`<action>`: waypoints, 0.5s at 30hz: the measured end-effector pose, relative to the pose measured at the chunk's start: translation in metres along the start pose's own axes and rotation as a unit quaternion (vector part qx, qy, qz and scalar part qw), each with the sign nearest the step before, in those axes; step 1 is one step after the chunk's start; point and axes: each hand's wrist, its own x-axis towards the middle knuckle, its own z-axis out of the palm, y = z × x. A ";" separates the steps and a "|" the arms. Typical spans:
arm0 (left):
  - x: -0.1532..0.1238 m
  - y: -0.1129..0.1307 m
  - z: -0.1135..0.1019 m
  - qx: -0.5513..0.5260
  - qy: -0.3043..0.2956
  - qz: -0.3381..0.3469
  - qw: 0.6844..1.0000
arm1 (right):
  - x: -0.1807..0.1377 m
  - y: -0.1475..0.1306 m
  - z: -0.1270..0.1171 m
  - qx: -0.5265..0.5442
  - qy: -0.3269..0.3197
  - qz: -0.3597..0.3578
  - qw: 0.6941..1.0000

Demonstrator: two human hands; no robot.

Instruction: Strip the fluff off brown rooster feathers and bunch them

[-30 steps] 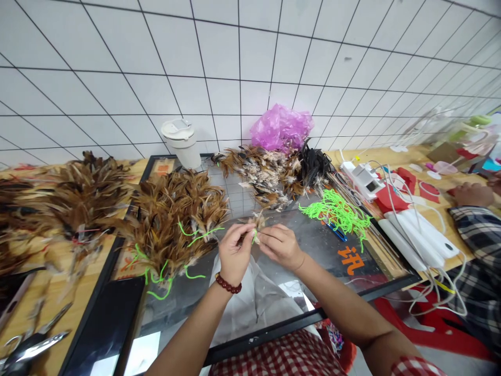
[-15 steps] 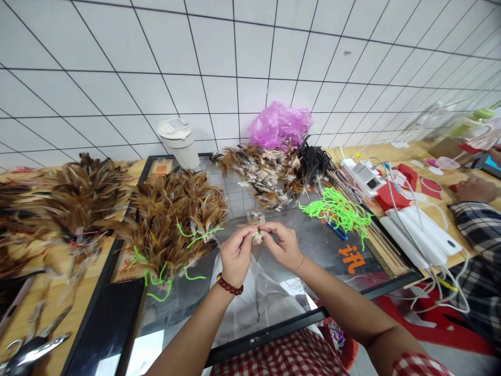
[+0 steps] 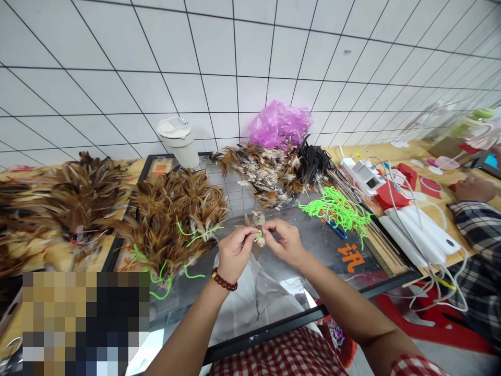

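Your left fingers (image 3: 243, 234) pinch the green cord (image 3: 260, 234) at the tuft (image 3: 261, 243); your right fingers (image 3: 275, 225) curl close beside, their hold unclear. The tuft, above the worktop (image 3: 309, 232), should handle light, soft, easily bent: grip its corded part.

Bright, diffuse light, white glare on the glossy panel (image 3: 326, 230), edges stretched, lower left coarsely pixelated

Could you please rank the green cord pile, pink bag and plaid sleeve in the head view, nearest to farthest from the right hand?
1. Green cord pile, ahead and right.
2. Pink bag, back by the wall.
3. Plaid sleeve, far right.
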 end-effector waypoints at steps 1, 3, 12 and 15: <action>0.000 0.000 0.001 0.001 -0.005 0.000 1.000 | 0.000 0.000 -0.001 -0.010 0.008 0.005 1.000; 0.000 0.000 0.002 0.005 -0.005 0.004 1.000 | 0.001 0.001 -0.002 -0.017 0.013 0.013 1.000; 0.003 0.005 0.003 0.012 0.024 0.027 0.999 | 0.004 0.007 0.001 0.073 -0.042 0.056 0.995; 0.003 0.002 0.002 0.024 0.018 0.035 0.999 | 0.006 0.007 0.001 0.107 -0.059 0.080 0.989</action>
